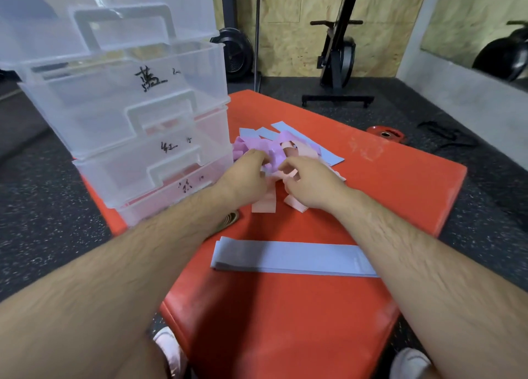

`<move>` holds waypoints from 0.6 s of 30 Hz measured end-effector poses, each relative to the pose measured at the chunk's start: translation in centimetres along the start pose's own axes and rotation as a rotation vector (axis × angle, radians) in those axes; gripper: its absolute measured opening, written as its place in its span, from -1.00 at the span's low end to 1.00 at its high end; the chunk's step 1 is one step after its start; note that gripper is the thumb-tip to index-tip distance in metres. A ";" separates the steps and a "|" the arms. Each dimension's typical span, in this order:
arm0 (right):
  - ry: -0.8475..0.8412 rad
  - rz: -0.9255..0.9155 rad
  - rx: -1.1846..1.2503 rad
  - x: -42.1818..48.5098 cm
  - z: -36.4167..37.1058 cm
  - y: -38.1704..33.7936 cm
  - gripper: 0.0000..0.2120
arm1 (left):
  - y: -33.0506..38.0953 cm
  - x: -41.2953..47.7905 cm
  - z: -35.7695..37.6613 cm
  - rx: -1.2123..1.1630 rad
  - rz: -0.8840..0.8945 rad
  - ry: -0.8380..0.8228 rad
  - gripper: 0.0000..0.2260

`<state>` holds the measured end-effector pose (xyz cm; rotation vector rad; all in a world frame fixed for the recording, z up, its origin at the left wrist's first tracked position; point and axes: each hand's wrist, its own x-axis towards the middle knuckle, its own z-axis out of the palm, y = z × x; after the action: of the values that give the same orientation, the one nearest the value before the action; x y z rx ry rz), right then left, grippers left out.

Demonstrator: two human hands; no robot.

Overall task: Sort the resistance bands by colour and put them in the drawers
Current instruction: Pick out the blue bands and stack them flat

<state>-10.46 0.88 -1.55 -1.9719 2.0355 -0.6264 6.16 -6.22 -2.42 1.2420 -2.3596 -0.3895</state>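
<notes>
Both my hands are buried in the tangled pile of bands [297,147] on the orange mat [385,184]. My left hand [245,176] curls its fingers around a purple band [275,151]; my right hand [311,181], just beside it, pinches a pink band [290,174]. A flat stack of blue bands [294,257] lies nearer me, between my forearms. The clear drawers [137,113] stand just left of my left hand.

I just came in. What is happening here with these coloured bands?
A person sorts resistance bands on a red mat. Both hands work in the mixed pile: the left hand grips a purple band, and the right hand pinches a pink band. A stack of blue bands lies flat nearer the person. The labelled clear drawers stand at the left.
</notes>
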 end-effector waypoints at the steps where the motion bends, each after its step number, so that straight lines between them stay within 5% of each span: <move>1: 0.033 0.001 0.051 -0.1 -0.1 -0.1 -0.68 | 0.4 -0.1 -0.4 -0.043 0.027 0.024 -0.67; 5: 0.156 0.023 0.345 -0.9 -1.1 -1.0 -0.61 | 2.6 -1.2 -2.6 -0.319 0.145 0.078 -0.63; 9: 0.290 -0.018 0.554 -1.7 -2.4 -2.3 -0.83 | 4.6 -2.6 -4.6 -0.567 0.186 0.104 -0.62; 18: 0.607 -0.060 0.648 -3.7 -6.4 -3.9 -0.89 | 5.4 -4.0 -5.9 -0.660 0.162 0.176 -0.66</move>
<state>-9.65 5.39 5.43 -1.5550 1.6974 -1.8036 7.37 -0.15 4.02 0.7331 -1.9215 -0.8749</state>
